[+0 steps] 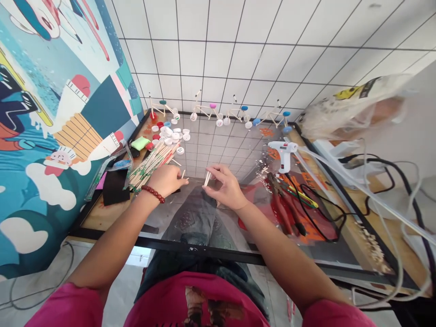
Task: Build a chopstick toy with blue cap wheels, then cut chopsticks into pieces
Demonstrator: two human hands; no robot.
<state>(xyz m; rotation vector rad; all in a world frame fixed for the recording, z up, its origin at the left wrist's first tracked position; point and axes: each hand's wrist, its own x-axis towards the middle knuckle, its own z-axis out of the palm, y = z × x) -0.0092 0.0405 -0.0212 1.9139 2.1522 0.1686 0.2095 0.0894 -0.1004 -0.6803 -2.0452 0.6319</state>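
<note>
My left hand (166, 180), with a beaded bracelet at the wrist, is closed in a pinch over the tabletop, a short thin stick poking out at its fingertips. Between the thumb and fingers of my right hand (225, 185) are a few short pale wooden sticks (206, 179). A gap separates the two hands. Just behind my left hand lies a pile of long wooden sticks (150, 164) with green and red markings. White bottle caps (169, 135), with some red and blue ones, are heaped beyond it.
Small bicycle-like models (207, 109) of sticks and caps line the back edge. To the right are a white glue gun (284, 155), red-handled pliers (284, 209) and black cables (335, 213). Black sheets (116, 187) and a green piece (140, 143) lie left. A plastic bag (354, 111) stands back right.
</note>
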